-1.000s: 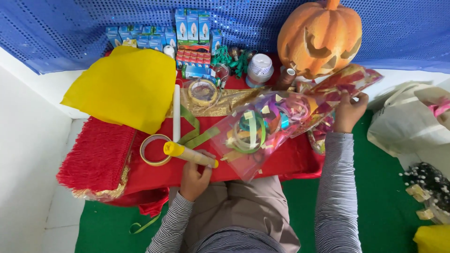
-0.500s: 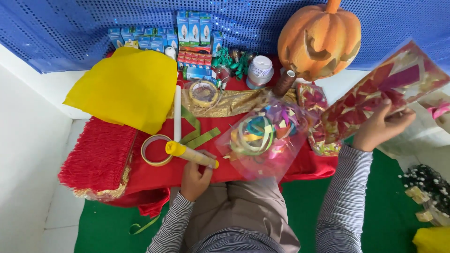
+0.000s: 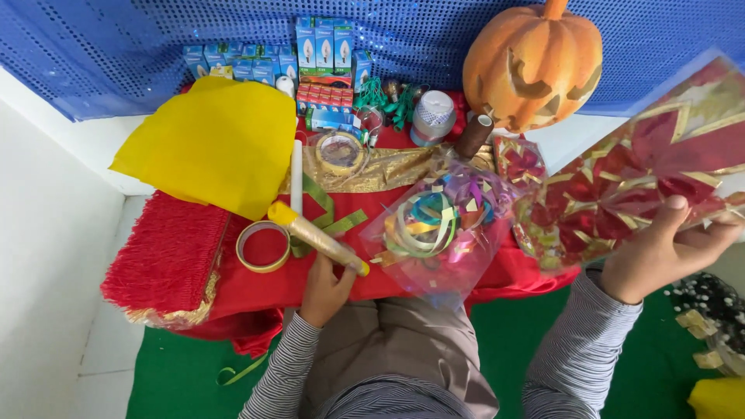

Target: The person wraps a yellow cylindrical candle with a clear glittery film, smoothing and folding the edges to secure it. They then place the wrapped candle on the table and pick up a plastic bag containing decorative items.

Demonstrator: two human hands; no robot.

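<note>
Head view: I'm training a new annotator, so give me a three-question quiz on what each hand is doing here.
1. True or false: the left hand holds the gold roll.
2. What does the right hand hold up?
A. pumpkin
B. clear packet of red and gold bows
C. tape ring
3. Which colour is the sheet beside the white candle?

Key: 1 true; 2 B; 3 yellow.

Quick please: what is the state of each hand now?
Left hand: closed on the gold roll with yellow caps.
Right hand: closed on the clear bag of red bows, lifted.
</note>
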